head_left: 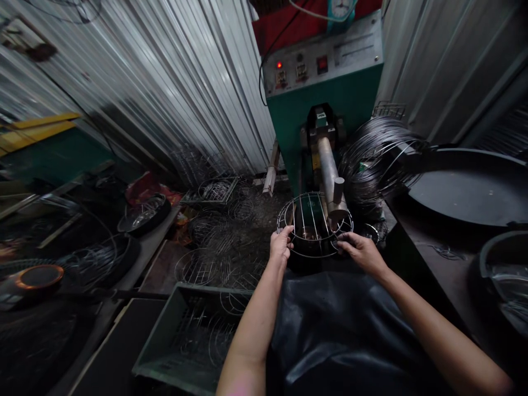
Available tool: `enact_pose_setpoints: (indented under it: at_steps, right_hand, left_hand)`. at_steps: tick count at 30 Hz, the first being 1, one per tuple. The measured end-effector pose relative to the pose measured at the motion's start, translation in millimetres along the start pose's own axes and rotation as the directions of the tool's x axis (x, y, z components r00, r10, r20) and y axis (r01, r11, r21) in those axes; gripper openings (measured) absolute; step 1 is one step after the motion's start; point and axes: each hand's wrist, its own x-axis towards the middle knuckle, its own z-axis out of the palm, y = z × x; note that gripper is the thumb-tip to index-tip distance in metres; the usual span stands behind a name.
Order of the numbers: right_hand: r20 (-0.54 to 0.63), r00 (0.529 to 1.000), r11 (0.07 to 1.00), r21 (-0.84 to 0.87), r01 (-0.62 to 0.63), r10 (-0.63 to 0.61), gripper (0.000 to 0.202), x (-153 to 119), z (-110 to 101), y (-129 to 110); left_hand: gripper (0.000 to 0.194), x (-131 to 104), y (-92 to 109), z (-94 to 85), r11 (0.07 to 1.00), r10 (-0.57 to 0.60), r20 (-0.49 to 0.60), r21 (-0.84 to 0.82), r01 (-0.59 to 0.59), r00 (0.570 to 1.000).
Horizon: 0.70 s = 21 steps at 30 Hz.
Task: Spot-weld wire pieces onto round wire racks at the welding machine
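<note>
Reading clock directions with 12 o'clock pointing away from our body, we see the round wire rack in front of the black apron, with both hands at its rim. The left hand is at the rack's 8 o'clock, fingers and thumb closed on the rim wire. The right hand is at its 4 o'clock, thumb and forefinger brought together in a pinch at the rim; whether they also have a small loose piece of wire, we cannot tell.

The relation that matters most to us is between the rim and the metal arm of the green machine. This arm comes down from 12 o'clock, and its end overlaps the rack on its 2 to 3 o'clock side. From our right fingers the arm's tip lies just beyond, toward 12 o'clock; from our left fingers it lies across the rack, toward 3 o'clock. The right hand is clearly the nearer. We cannot tell whether the tip touches the wire.

The rack is round, so we take its axis from its straight bars, which run roughly from 12 to 6 o'clock. A wire coil sits at the rack's 2 o'clock, and a crate at its 8 o'clock, well apart.
</note>
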Motion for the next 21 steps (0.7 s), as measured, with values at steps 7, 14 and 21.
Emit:
enact_pose_setpoints:
  at_steps: [7,14,21]
  right_hand:
    - [-0.012,1.000,1.000,0.008,-0.005,0.005,0.029,2.1,-2.0,-0.4]
    - [0.001,0.999,0.996,0.072,-0.049,0.049,0.027,6.6,1.8,-0.1]
    - [-0.223,0.923,0.918,0.320,-0.233,0.312,0.044,-41.8,-19.1,37.1]
  left_hand:
    - [0.037,0.9,2.9,3.0,1.000,-0.020,0.011,0.001,0.020,1.000]
    - [0.035,2.7,2.9,6.7,0.998,-0.051,-0.028,0.022,0.052,0.998]
    - [0.033,2.0,3.1,8.2,0.997,-0.076,-0.036,0.027,0.077,0.996]
